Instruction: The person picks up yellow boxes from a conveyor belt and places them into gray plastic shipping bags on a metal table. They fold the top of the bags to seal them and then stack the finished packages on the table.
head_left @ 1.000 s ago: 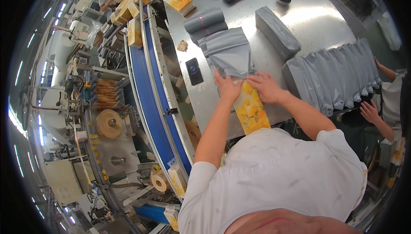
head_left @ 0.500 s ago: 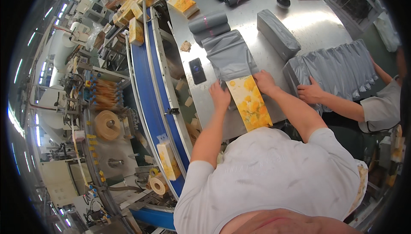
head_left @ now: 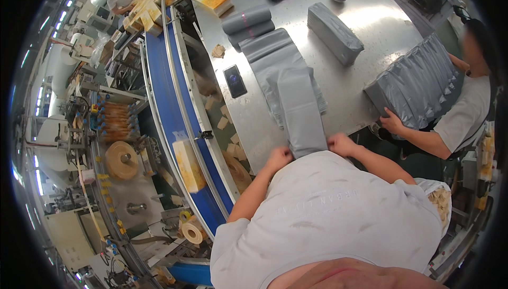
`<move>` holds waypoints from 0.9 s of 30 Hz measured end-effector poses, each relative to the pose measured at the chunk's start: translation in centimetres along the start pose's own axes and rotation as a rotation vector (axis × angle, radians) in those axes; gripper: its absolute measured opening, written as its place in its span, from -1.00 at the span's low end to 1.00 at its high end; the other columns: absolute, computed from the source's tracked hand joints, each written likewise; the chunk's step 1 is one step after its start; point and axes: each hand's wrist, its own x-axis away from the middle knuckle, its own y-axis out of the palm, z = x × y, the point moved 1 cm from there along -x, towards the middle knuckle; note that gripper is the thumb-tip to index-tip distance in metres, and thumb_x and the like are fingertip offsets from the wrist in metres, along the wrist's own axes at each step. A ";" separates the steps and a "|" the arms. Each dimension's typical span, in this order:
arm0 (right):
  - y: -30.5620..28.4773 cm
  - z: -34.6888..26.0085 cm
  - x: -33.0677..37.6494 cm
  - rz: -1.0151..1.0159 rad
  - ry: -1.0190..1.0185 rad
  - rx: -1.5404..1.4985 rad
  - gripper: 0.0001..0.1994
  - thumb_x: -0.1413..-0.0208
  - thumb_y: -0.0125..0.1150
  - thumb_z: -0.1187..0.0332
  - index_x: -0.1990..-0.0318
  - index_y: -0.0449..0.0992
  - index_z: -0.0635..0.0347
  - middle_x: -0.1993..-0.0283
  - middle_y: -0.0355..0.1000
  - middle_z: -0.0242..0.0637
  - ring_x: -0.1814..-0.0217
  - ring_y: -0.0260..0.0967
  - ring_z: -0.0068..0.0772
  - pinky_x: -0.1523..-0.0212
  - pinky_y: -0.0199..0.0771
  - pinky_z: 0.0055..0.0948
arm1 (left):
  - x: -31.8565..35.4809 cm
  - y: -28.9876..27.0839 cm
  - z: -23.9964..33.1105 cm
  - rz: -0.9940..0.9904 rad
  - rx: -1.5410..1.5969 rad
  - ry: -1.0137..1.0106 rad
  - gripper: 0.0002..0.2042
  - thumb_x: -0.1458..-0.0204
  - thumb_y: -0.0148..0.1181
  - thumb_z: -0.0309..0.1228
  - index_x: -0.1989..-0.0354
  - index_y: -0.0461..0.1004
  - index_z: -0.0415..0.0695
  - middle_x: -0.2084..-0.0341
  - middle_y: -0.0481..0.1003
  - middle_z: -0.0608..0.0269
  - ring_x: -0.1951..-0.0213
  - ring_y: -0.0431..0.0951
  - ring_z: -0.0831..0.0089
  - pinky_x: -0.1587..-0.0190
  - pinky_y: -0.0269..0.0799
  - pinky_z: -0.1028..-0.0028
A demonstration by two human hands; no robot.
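Observation:
A grey plastic bag now sleeves a long pack in front of me, its near end against my shirt. My left hand is closed on the bag's near left edge. At the near right edge, my right hand, slightly blurred, has its fingers curled on the same bag. Beneath and beyond it lies a stack of flat grey bags on the metal table. The yellow floral pack seen earlier is hidden inside the grey plastic.
A phone lies left of the stack, near grey bag rolls. A grey-wrapped pack rests to the right. A co-worker holds a row of grey-wrapped packs. Left runs a blue conveyor carrying a yellow pack.
The grey bag has come down over the yellow floral pack and covers it. Both my hands have moved nearer my body. The co-worker's row of packs has shifted slightly away from me.

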 end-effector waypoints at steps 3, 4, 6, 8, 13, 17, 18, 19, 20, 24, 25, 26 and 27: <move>-2.2 -0.8 -3.6 0.305 0.108 -0.129 -0.80 -0.07 0.29 0.27 0.25 0.70 0.16 0.23 0.65 -0.05 0.19 0.60 0.15 0.16 0.60 0.03 | -2.2 -2.2 0.9 0.285 0.093 -0.006 -0.79 -0.04 0.27 -0.34 0.32 0.58 -0.27 0.40 0.59 -0.20 0.32 0.62 -0.10 0.23 0.51 0.07; -3.5 -1.8 -4.2 0.274 0.046 0.118 -0.81 -0.09 0.28 0.27 0.25 0.70 0.16 0.24 0.65 -0.05 0.20 0.60 0.14 0.15 0.60 0.04 | -2.5 -3.6 2.3 0.263 -0.037 0.051 -0.79 -0.05 0.27 -0.34 0.32 0.57 -0.27 0.43 0.59 -0.19 0.33 0.62 -0.10 0.23 0.51 0.07; -6.7 -9.2 -3.5 -0.102 0.074 0.489 -0.81 -0.11 0.27 0.29 0.25 0.70 0.17 0.24 0.65 -0.05 0.16 0.60 0.15 0.10 0.61 0.03 | -2.6 -4.1 2.8 0.157 -0.145 0.001 -0.78 -0.05 0.27 -0.33 0.31 0.56 -0.27 0.44 0.58 -0.16 0.34 0.61 -0.10 0.22 0.51 0.07; -6.5 -11.5 -2.7 -0.204 -0.047 0.482 -0.80 -0.13 0.27 0.29 0.21 0.68 0.19 0.21 0.65 -0.04 0.10 0.60 0.15 0.04 0.61 0.03 | -2.3 -4.1 4.4 0.099 -0.199 -0.025 -0.80 -0.07 0.28 -0.35 0.30 0.56 -0.27 0.46 0.58 -0.11 0.35 0.60 -0.09 0.23 0.50 0.06; -0.6 -12.3 -6.2 0.069 -0.043 0.358 -0.69 -0.18 0.34 0.21 -0.02 0.60 0.14 0.03 0.63 -0.04 -0.02 0.57 0.11 -0.05 0.56 0.03 | -0.6 -1.9 2.7 0.256 0.252 -0.174 -0.88 -0.13 0.28 -0.47 0.26 0.59 -0.27 0.48 0.61 0.07 0.39 0.61 0.26 0.27 0.51 0.25; 2.4 -13.4 -5.8 0.321 -0.318 0.156 -0.66 -0.20 0.32 0.23 -0.09 0.55 0.10 -0.08 0.55 -0.15 -0.06 0.54 0.10 -0.06 0.57 -0.02 | -0.1 -2.4 3.5 0.313 0.387 -0.113 -0.89 -0.17 0.26 -0.56 0.17 0.61 -0.30 0.41 0.63 0.29 0.36 0.59 0.52 0.23 0.51 0.45; 2.6 -13.6 -5.9 0.337 -0.377 0.133 -0.69 -0.20 0.32 0.24 -0.06 0.55 0.09 -0.05 0.55 -0.18 -0.04 0.54 0.09 -0.04 0.57 -0.02 | 0.0 -2.3 3.4 0.304 0.388 -0.086 -0.88 -0.16 0.25 -0.57 0.16 0.61 -0.30 0.40 0.64 0.28 0.36 0.59 0.53 0.22 0.51 0.46; 2.8 -13.7 -6.0 0.355 -0.435 0.110 -0.71 -0.19 0.33 0.25 -0.03 0.56 0.08 -0.02 0.54 -0.20 -0.02 0.53 0.08 -0.02 0.57 -0.03 | 0.2 -2.3 3.3 0.294 0.388 -0.059 -0.88 -0.15 0.25 -0.58 0.16 0.61 -0.30 0.39 0.64 0.28 0.36 0.58 0.53 0.21 0.50 0.46; 3.1 -13.8 -6.2 0.365 -0.427 0.107 -0.73 -0.18 0.33 0.26 0.00 0.56 0.08 0.03 0.53 -0.20 0.01 0.53 0.07 0.01 0.57 -0.03 | 0.3 -2.2 3.3 0.282 0.388 -0.031 -0.87 -0.15 0.25 -0.60 0.15 0.62 -0.30 0.38 0.65 0.27 0.36 0.57 0.53 0.20 0.50 0.46; 4.0 -13.4 -7.3 0.305 -0.367 0.102 -0.81 -0.12 0.34 0.31 0.13 0.57 0.07 0.20 0.48 -0.19 0.09 0.53 0.02 0.12 0.56 -0.02 | 0.0 -2.1 3.2 0.282 0.262 0.009 -0.85 -0.11 0.25 -0.60 0.16 0.62 -0.31 0.39 0.64 0.20 0.35 0.59 0.47 0.21 0.51 0.43; 4.1 -13.2 -7.4 0.253 -0.356 0.102 -0.83 -0.11 0.34 0.32 0.16 0.58 0.06 0.22 0.47 -0.19 0.11 0.53 0.02 0.15 0.55 -0.02 | -0.1 -1.9 2.5 0.295 0.240 0.014 -0.85 -0.08 0.26 -0.59 0.18 0.61 -0.32 0.39 0.64 0.13 0.35 0.61 0.41 0.21 0.52 0.39; 4.0 -12.9 -6.9 0.231 -0.410 0.139 -0.85 -0.10 0.34 0.33 0.19 0.57 0.07 0.23 0.47 -0.18 0.12 0.52 0.03 0.16 0.55 -0.01 | -0.1 -1.6 1.8 0.309 0.217 0.020 -0.85 -0.06 0.27 -0.59 0.19 0.60 -0.33 0.39 0.64 0.07 0.35 0.62 0.34 0.21 0.54 0.36; 3.9 -11.9 -5.8 0.210 -0.458 0.177 -0.87 -0.09 0.33 0.35 0.22 0.56 0.08 0.24 0.46 -0.17 0.13 0.52 0.03 0.17 0.55 -0.01 | -0.2 -1.3 1.5 0.308 0.226 0.016 -0.87 -0.07 0.26 -0.59 0.21 0.60 -0.32 0.42 0.63 0.14 0.37 0.59 0.41 0.22 0.52 0.39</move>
